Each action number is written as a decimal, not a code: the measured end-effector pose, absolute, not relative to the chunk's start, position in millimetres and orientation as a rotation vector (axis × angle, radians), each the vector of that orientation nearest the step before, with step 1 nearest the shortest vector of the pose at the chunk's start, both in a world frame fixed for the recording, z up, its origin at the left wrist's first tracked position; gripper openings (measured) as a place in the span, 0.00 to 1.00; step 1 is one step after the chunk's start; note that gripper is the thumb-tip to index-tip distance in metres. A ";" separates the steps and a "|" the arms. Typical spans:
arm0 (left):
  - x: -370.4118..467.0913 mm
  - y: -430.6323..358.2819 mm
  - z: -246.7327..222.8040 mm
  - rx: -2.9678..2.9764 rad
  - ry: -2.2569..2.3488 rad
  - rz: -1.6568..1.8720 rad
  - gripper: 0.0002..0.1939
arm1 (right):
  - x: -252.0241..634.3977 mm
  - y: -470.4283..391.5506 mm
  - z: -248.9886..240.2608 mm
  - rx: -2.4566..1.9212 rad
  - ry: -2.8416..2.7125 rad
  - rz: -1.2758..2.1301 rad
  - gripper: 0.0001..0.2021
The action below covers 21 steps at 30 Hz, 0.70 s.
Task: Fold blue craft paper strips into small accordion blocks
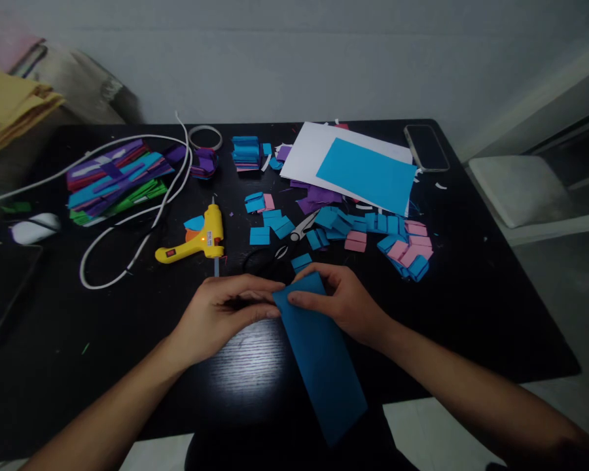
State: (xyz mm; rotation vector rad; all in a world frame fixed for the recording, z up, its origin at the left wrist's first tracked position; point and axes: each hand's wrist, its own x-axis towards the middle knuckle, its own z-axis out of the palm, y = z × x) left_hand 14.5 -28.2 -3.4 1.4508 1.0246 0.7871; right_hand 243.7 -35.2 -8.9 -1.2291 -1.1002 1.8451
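Black wood-grained tabletop (pixel 103 314) lies before a grey wall (pixel 255 75). Near its front edge, the right hand (pixel 346 299) pinches the top of a long, plain blue paper strip (pixel 324 360), thumb across its smooth face. The left hand (pixel 220 315) meets the upper left corner, thumb and fingers slightly parted; whether they grip, I cannot tell. Beyond lie scissors (pixel 303 227), folded paper pieces (pixel 334 222) and a yellow glue gun (pixel 212 234).
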 end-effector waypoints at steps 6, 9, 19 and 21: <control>15.2 -29.0 -4.0 1.509 1.032 0.780 0.12 | 242.7 -35.4 -8.0 -1.244 -1.147 1.814 0.14; 14.7 -29.0 -4.2 1.545 1.009 0.798 0.14 | 242.8 -35.3 -7.7 -1.268 -1.150 1.804 0.15; 13.7 -28.1 -4.3 1.683 0.972 0.849 0.13 | 242.8 -36.5 -6.8 -1.276 -1.122 1.799 0.15; 12.8 -27.4 -4.3 1.715 0.960 0.842 0.13 | 242.6 -36.6 -7.0 -1.283 -1.120 1.802 0.15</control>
